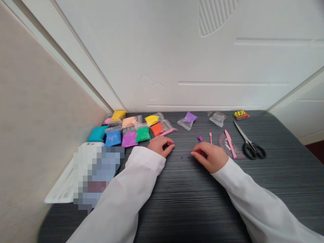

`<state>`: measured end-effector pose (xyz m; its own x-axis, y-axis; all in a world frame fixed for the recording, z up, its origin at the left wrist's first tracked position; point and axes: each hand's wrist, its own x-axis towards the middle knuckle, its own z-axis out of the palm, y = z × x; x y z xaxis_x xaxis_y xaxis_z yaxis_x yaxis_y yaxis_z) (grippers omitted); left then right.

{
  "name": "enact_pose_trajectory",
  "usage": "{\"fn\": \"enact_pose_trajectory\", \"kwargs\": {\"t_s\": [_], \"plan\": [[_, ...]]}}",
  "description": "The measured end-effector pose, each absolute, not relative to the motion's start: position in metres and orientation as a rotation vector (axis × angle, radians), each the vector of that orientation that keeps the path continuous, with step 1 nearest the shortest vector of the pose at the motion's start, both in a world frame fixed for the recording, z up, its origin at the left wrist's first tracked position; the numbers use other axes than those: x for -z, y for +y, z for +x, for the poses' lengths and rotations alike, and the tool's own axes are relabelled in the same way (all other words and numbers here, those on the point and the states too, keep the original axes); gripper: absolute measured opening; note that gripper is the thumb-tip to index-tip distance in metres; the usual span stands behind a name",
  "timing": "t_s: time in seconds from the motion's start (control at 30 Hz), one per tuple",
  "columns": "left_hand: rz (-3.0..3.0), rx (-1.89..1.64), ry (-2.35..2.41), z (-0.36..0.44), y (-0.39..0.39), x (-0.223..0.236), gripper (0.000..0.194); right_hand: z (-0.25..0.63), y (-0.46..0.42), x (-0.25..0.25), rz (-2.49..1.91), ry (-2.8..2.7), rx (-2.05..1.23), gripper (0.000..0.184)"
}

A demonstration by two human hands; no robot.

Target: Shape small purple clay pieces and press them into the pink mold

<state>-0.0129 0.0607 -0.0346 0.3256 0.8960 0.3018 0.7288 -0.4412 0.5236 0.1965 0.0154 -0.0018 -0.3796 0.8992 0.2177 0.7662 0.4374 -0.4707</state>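
Note:
My left hand (160, 145) rests on the dark striped table (192, 195) with fingers curled in, thumb against fingertips, just below pink tweezers (168, 132). My right hand (211, 156) lies to its right with fingers pinched together near tiny purple clay bits (185, 157); what it pinches, if anything, is too small to tell. A small purple clay piece (199, 138) sits just above it, beside a short pink tool (210, 137). Both arms wear white sleeves.
Several bags of coloured clay (129, 131) lie at the back left. An open bag with purple clay (188, 119) and an empty bag (217, 118) sit at the back. Right: a protractor (229, 145), pink knife, black scissors (249, 143), small clay model (241, 115). White tray (63, 189) left.

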Motion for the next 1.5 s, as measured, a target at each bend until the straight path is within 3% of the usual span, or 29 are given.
{"fn": "enact_pose_trajectory", "kwargs": {"t_s": [0.23,0.6,1.5], "plan": [[2.340,-0.895,1.405,-0.012,0.058,0.035,0.013,0.198,0.010,0.003,-1.241,-2.261,-0.427,0.025],[2.379,-0.841,1.323,-0.015,0.059,0.034,0.012,0.198,0.005,-0.006,-1.319,-2.254,-0.465,0.006],[2.333,-0.892,1.369,-0.015,0.060,0.039,0.014,0.196,0.002,-0.004,-1.166,-2.337,-0.414,0.013]]}}
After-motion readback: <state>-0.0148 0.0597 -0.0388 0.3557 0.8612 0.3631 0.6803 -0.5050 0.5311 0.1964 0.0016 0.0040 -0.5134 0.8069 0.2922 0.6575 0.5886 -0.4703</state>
